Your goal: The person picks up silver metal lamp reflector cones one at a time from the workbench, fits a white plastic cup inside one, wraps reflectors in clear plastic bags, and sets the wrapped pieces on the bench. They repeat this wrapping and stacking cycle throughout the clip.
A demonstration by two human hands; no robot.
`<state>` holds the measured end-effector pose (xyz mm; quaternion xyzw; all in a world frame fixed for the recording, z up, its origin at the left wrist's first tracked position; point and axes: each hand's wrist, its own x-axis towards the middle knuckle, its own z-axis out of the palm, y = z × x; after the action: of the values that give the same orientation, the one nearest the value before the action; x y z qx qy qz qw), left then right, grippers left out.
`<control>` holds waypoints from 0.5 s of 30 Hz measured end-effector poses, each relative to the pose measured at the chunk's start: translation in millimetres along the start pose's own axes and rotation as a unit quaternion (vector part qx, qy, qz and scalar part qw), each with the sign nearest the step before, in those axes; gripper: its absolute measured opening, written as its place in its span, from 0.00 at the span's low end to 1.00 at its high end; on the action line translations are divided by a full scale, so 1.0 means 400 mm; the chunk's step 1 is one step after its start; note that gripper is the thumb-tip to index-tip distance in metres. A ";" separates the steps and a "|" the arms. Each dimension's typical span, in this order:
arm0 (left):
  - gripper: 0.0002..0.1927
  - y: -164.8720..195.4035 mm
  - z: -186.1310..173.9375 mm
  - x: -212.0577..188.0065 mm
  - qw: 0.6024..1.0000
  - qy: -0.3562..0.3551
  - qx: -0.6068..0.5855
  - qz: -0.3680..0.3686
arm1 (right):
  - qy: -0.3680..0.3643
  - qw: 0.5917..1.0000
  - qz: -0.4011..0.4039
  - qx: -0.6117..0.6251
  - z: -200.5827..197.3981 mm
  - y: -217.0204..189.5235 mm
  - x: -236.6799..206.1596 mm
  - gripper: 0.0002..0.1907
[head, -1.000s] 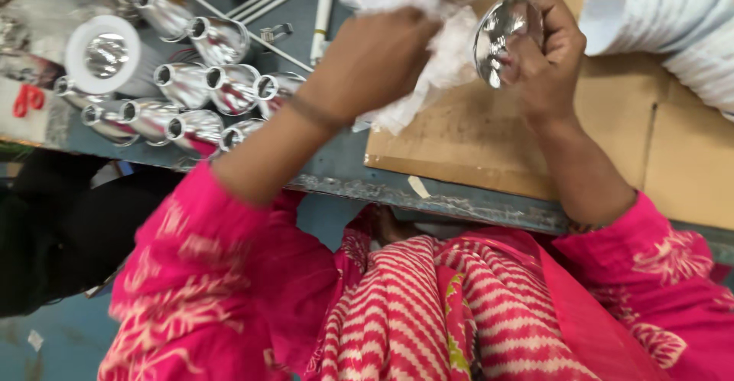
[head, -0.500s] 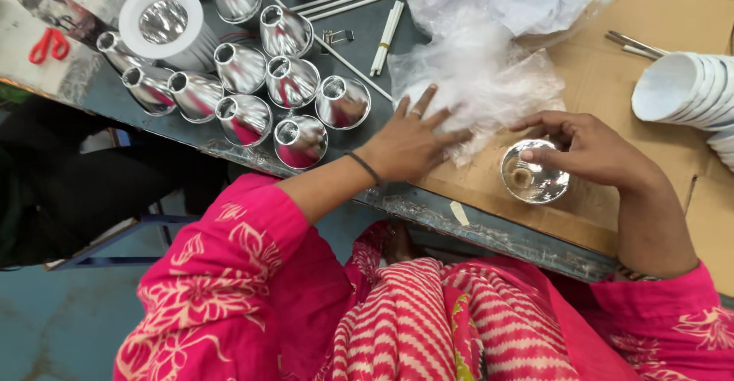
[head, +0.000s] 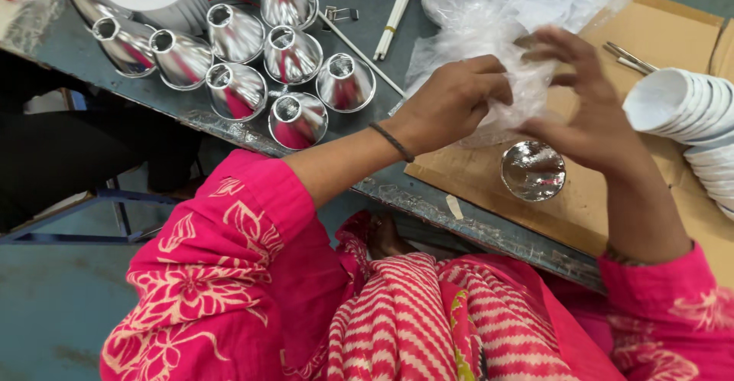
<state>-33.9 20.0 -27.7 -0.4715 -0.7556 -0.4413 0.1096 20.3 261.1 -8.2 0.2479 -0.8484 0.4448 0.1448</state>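
While both hands work at the crinkled clear plastic bag [head: 489,41], the sensible way to handle this step, as I judge it, is to pinch only 1 thin layer of film and ease it apart slowly, since such film tears and clings. The left hand [head: 451,102] is closed in a pinch on the lower edge of the bag, fingers curled tight on the film; the right hand [head: 589,113] is half open, fingers spread and bent, its fingertips on the same film at about 3 o'clock from the left hand, though I cannot tell how firmly it grips. The shiny silver cone-shaped metal reflector [head: 533,170] lies loose on the brown cardboard sheet [head: 673,22], mouth up, just below the right hand at 6 o'clock and not held by either hand. Well apart at 9 to 10 o'clock of the left hand, a cluster of about 9 similar polished reflectors [head: 290,52] stands on the grey metal table [head: 375,45], close enough that a sweeping forearm could knock them. At 3 o'clock a stack of white plastic cups [head: 688,113] lies on its side near the right wrist, and thin white sticks [head: 394,22] and metal rods lie at 11 o'clock beside the bag.
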 end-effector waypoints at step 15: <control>0.29 -0.034 -0.001 -0.114 0.982 -0.040 0.153 -0.106 | -0.033 0.980 0.093 0.171 -0.012 0.239 -0.024 0.10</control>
<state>-21.0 -10.7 -61.5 -0.3841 -0.8636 -0.3102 0.1025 -24.1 314.1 -75.3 0.2036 -0.7833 0.5866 0.0303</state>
